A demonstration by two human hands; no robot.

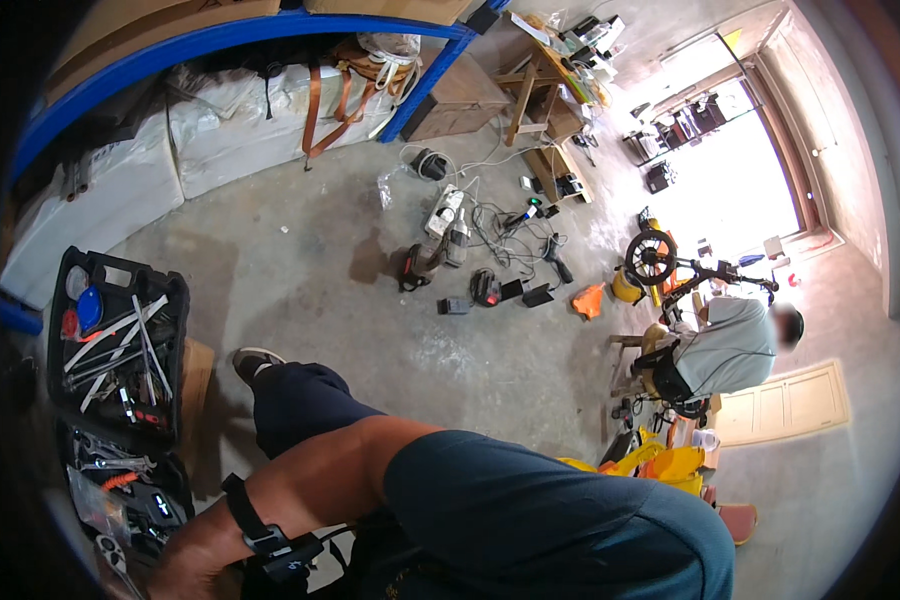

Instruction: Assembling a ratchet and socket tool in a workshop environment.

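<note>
My right arm, with a black strap and device on the forearm, reaches to the lower left, where my right hand is cut off at the frame's edge with its fingers hidden. Beside it lies a silver ratchet wrench, by the lower half of an open black toolbox holding spanners and an orange coiled cord. The upper half holds long pale strips, a blue round container and small tools. My left hand is not in view.
A blue shelving rack stands at the back left. Cables, power strips and chargers lie on the concrete floor. At right, a seated person works by a small wheeled vehicle, near yellow panels and a bright doorway.
</note>
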